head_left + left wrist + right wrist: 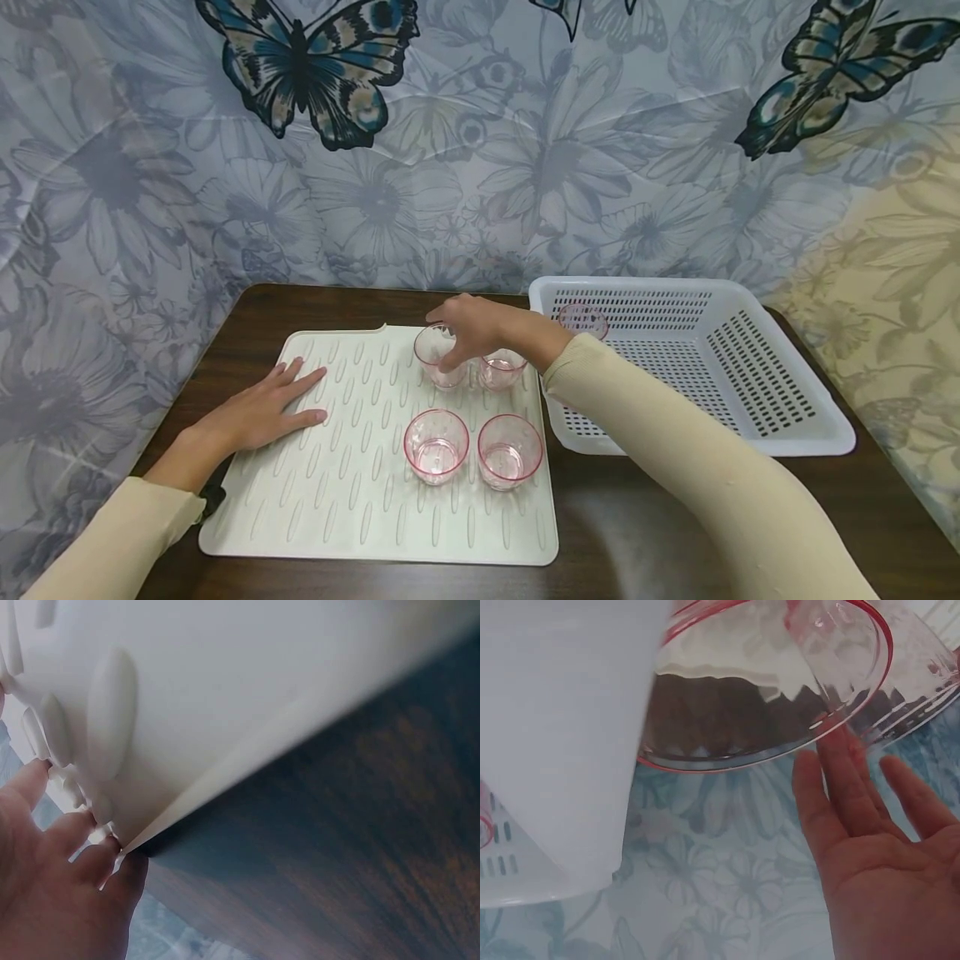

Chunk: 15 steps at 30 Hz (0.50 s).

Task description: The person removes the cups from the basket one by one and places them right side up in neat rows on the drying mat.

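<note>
Spread flat, my left hand (pixel 262 410) rests on the left side of a white ridged drying mat (pixel 322 508); its fingers (pixel 71 832) lie along the mat edge in the left wrist view. My right hand (pixel 480 327) grips a clear glass (pixel 435 354) with a pinkish-red rim at the back of the mat, thumb on the near side and fingers beyond. Right of it stands a matching glass (pixel 501 371), partly behind the wrist and large in the right wrist view. Two more such glasses, one left (pixel 437 447) and one right (pixel 510 452), stand upright nearer the front.
A white perforated plastic basket (pixel 813 425) stands right of the mat, with another red-rimmed glass (pixel 583 320) in its back left corner. My right forearm passes over the basket's front left part. Behind the dark wooden table (pixel 600 517) hangs a butterfly-and-flower cloth (pixel 555 175).
</note>
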Each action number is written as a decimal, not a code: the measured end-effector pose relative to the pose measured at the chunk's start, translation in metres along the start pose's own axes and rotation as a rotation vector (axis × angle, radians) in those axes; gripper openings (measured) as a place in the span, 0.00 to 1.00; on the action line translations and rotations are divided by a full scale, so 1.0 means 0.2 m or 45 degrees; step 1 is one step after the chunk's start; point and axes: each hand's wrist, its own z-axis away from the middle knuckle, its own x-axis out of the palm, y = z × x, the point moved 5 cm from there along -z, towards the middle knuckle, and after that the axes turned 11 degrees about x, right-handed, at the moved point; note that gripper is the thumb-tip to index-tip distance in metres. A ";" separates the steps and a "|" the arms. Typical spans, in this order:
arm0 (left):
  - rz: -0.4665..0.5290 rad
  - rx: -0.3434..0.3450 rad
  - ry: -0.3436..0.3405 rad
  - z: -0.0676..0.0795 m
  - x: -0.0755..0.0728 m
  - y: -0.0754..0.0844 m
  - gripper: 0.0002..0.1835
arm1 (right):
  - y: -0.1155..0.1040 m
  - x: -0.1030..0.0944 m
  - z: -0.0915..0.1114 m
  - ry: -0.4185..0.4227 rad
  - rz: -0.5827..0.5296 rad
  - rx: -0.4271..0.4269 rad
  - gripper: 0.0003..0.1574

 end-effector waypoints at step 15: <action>0.012 0.006 -0.002 0.00 0.00 0.01 0.45 | -0.01 0.00 0.01 -0.008 0.059 0.016 0.48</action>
